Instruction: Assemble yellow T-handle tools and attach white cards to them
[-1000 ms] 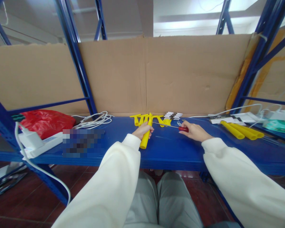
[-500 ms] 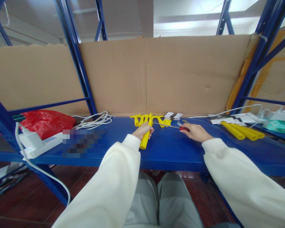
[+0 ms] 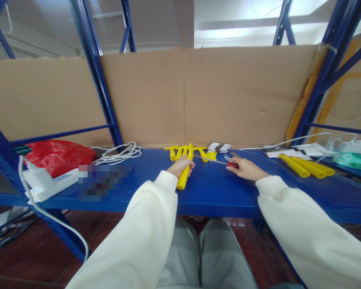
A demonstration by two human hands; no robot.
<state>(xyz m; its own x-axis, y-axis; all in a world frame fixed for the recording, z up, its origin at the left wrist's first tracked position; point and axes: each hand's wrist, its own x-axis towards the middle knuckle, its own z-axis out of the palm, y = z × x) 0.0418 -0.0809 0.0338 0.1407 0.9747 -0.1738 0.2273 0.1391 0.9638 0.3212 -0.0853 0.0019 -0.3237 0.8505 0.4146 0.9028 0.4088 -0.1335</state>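
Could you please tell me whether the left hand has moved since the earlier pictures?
No, the left hand shows no visible shift either way against the cardboard behind it.

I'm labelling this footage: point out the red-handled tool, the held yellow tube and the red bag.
Red-handled tool [image 3: 232, 165]: head view, on its handle.
Held yellow tube [image 3: 183, 179]: head view, near end.
Red bag [image 3: 58, 156]: head view, crumpled middle.

The held yellow tube is made of smooth plastic, the screwdriver shaft of metal; the blue shelf is glossily painted, the panel formed of matt cardboard.
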